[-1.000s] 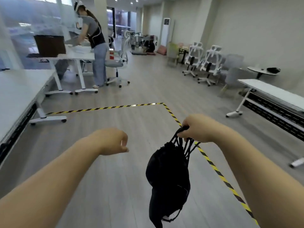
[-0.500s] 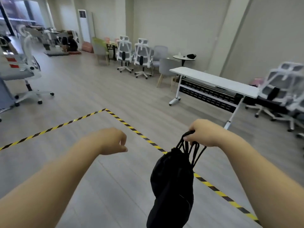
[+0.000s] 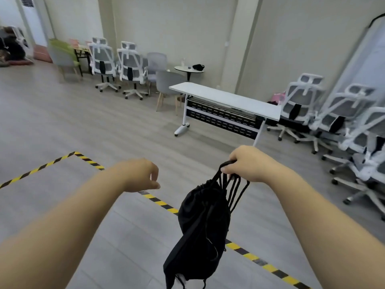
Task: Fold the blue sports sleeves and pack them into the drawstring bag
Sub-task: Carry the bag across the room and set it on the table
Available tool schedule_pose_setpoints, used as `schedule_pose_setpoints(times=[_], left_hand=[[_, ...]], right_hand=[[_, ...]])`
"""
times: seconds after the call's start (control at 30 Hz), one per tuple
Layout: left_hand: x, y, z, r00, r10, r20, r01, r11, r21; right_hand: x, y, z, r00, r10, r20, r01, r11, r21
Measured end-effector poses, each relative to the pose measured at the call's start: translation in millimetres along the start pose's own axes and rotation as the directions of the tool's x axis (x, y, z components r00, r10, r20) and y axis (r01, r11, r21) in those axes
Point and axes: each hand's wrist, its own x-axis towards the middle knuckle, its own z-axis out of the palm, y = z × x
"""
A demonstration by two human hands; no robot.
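One black fabric drawstring bag point(image 3: 203, 222) | cords in right hand point(image 3: 248, 163) | hangs slack

Your drawstring bag point(image 3: 203, 222) looks like matt black cloth, creased, with smooth black cords point(image 3: 235, 190). The floor point(image 3: 83, 126) under you is grey wood-look planking, faintly sheened. The table point(image 3: 227, 99) top looks smooth white.

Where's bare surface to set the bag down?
The white folding table top is bare, between the grey chair and the office chairs at right. The round side table already holds a dark item. The right hand holds the drawstring bag; the left hand holds nothing.
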Motion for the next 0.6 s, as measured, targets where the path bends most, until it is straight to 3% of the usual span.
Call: schedule_pose_setpoints(times=[0.3,0.6], left_hand=[[166.6,21.7,-44.1,1.000,0.021,0.016,-0.020,0.998,-0.054],[367.7,-5.9,-71.3,0.997,0.046,0.067,-0.044,0.998,-0.033]], right_hand=[[154.1,71.1,-56.6,0.999,0.032,0.000,-0.032,0.999,0.022],[326.9,127.8,-88.2,0.992,0.121,-0.033,-0.121,0.993,-0.005]])
